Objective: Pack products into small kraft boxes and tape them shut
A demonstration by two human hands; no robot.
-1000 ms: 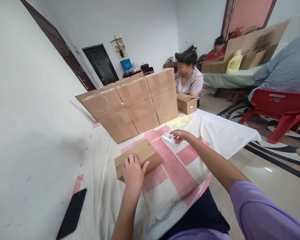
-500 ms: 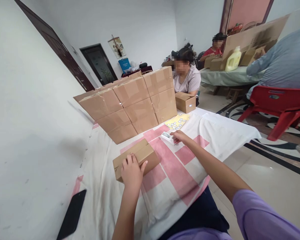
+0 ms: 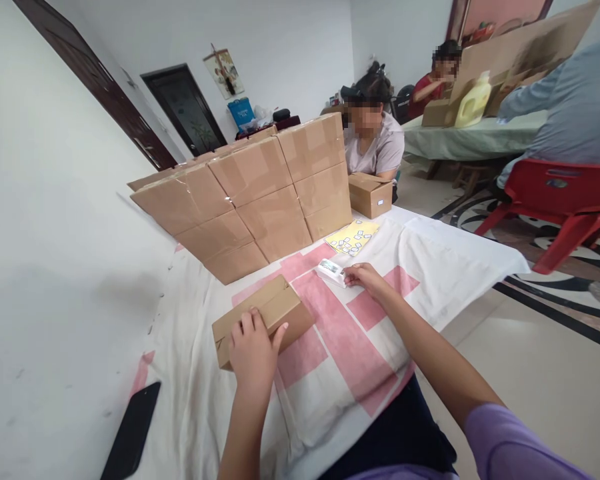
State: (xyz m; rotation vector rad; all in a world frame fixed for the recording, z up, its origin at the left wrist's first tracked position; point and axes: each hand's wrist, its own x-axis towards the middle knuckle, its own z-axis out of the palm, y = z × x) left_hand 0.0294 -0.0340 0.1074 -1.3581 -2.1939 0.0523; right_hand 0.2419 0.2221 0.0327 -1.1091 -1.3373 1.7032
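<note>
A closed cardboard box lies on the cloth in front of me. My left hand rests on it, fingers spread over the top and thumb against the near side. To the right of the box is a small white boxy object with a shiny grey top; its exact kind is unclear. At its right end my right hand is closed, thumb and fingers pinching it. Just behind lies a yellow sheet with several small white labels.
Stacked cardboard boxes form a wall at the back of the table. Another box stands beside them, near a seated person. A black phone lies at left. A red chair and two other people are at right.
The white object has tipped or turned, so its shiny grey top shows more. My right hand stays at its right end. My left hand remains on the box; the view has shifted slightly.
</note>
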